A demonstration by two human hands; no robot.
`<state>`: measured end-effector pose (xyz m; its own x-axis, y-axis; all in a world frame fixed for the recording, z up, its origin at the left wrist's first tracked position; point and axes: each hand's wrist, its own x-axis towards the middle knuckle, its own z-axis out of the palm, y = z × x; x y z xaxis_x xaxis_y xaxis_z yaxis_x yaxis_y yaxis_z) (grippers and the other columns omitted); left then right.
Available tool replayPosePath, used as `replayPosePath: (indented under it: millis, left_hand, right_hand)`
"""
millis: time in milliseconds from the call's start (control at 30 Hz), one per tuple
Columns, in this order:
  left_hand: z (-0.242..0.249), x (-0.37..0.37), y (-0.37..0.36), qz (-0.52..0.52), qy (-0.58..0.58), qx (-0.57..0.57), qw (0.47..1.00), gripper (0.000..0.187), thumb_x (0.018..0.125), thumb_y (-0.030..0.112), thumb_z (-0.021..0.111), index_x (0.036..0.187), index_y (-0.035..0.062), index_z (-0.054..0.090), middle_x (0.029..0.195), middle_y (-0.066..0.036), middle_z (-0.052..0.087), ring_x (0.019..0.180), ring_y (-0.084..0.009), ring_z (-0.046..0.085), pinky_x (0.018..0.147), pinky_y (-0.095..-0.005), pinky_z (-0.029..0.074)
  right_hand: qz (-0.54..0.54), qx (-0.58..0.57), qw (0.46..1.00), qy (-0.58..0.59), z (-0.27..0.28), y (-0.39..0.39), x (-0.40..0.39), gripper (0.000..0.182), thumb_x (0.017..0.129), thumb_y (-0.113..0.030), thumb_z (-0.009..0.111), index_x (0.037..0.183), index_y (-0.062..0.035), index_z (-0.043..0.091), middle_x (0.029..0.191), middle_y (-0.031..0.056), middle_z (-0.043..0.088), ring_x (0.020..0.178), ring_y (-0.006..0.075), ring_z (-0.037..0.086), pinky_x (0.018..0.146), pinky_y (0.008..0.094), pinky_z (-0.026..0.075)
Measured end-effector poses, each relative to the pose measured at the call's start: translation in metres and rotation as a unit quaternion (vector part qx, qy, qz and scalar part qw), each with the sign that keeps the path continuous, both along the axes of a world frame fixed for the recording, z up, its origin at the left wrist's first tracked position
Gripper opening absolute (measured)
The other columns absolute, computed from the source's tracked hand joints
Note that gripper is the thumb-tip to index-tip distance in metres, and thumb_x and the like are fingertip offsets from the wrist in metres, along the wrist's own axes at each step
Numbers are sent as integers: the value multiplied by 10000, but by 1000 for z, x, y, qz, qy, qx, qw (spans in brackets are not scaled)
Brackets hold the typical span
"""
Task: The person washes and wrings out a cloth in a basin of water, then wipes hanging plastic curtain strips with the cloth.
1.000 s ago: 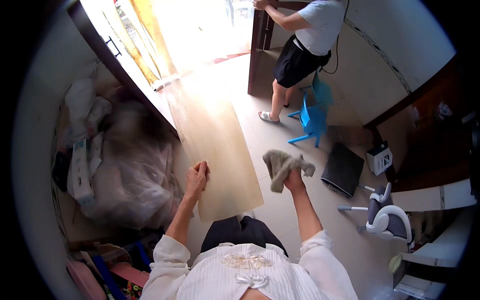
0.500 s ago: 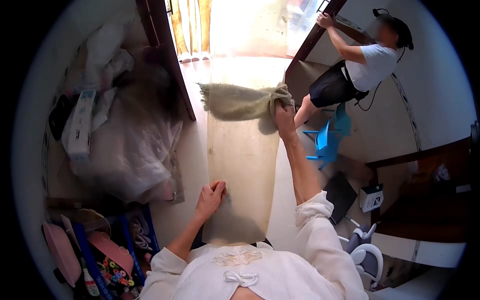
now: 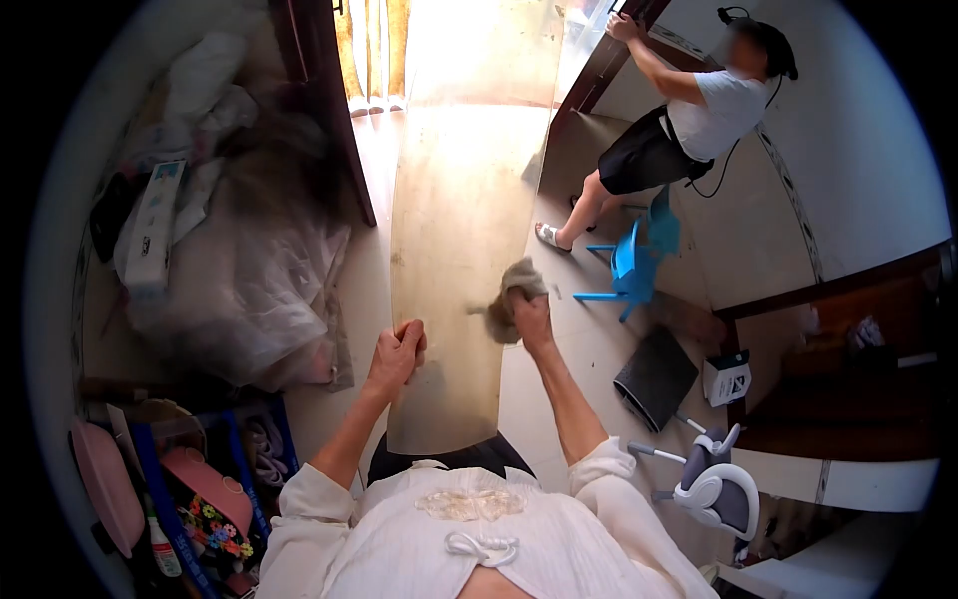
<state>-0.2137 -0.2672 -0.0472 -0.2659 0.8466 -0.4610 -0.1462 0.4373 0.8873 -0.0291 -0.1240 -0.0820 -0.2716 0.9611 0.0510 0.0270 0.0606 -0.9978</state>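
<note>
A long, translucent yellowish sheet (image 3: 454,220) stretches from my waist toward the bright doorway. My left hand (image 3: 400,349) is closed on its left edge, thumb on top. In my right hand (image 3: 530,317) a bunched grey-green cloth (image 3: 517,285) is gripped, over the sheet's right edge. A loose end of the cloth hangs to the left, slightly blurred. Grey smudges show through the lower part of the sheet.
At the upper right a person (image 3: 714,105) in a white top holds the door frame. Near them is a blue chair (image 3: 631,262). A dark flat box (image 3: 656,379) and grey-white chair (image 3: 714,479) stand right. Plastic-wrapped bundles (image 3: 249,290) and a blue-edged bag (image 3: 180,499) lie left.
My right hand has drawn the cloth back toward me, and the cloth, spread across the sheet before, is now bunched. My left hand still holds the edge. The view has shifted slightly.
</note>
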Motion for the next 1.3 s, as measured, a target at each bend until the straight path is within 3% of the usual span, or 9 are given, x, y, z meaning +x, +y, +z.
replayPosePath:
  millis: [533,700,767,867,1000,1100,1233,1267,1300]
  left_hand:
    - [7,23,-8,-18,94,125,988,421,914,371,472,633,58,480,547,55,400,499,-32,340,454,-210,278]
    - [3,43,8,-55,94,116,987,402,923,356,462,656,57,499,546,64,396,480,-23,331,429,-203,262]
    - [2,47,14,-49,79,122,988,401,926,353,456,659,57,504,544,67,393,470,-23,326,416,-206,254]
    - [-7,39,21,-33,63,113,991,397,930,349,448,663,60,504,531,66,390,437,-27,314,383,-212,241]
    - [6,25,18,-57,30,45,997,393,929,350,447,654,71,480,487,43,395,372,-40,311,331,-219,238]
    - [19,25,13,-54,6,60,997,403,924,366,448,643,78,467,463,25,399,340,-49,311,306,-221,234]
    - [12,14,12,-24,2,27,999,413,917,383,455,642,75,472,466,15,407,352,-49,314,314,-227,237]
    - [12,14,14,-17,0,28,999,413,917,383,455,642,75,472,466,15,407,352,-49,314,314,-227,237]
    - [12,15,15,-9,2,15,1000,413,918,388,452,647,77,470,464,22,394,344,-49,305,311,-225,230]
  right_hand:
    - [40,-261,961,79,-13,-197,76,140,814,-93,577,939,-39,608,862,-12,596,786,76,544,689,237,451]
    - [76,-231,968,67,-6,-171,115,166,786,-89,610,939,-24,605,899,15,595,842,88,546,723,269,471]
    - [117,-116,986,10,6,-150,117,176,766,-70,618,933,-17,604,886,17,595,820,102,558,721,264,476]
    - [34,-246,961,122,14,-98,113,251,774,-52,522,1010,20,567,1080,83,536,1022,150,489,873,289,399]
    - [93,-233,955,157,40,11,63,263,807,-120,477,1036,-25,563,963,30,561,860,120,518,743,254,428]
    - [11,-97,994,52,83,81,-9,197,815,-172,526,833,-1,622,757,11,564,688,96,491,598,262,403]
    - [21,-120,992,28,58,75,-19,202,829,-163,528,846,16,619,775,10,578,695,76,493,607,250,403]
    - [43,-114,991,49,41,67,-15,236,838,-131,500,1024,-11,582,913,2,581,814,87,515,686,243,424]
    - [-6,-111,990,87,46,51,-17,183,849,-145,525,832,9,622,723,-11,568,665,71,493,593,241,400]
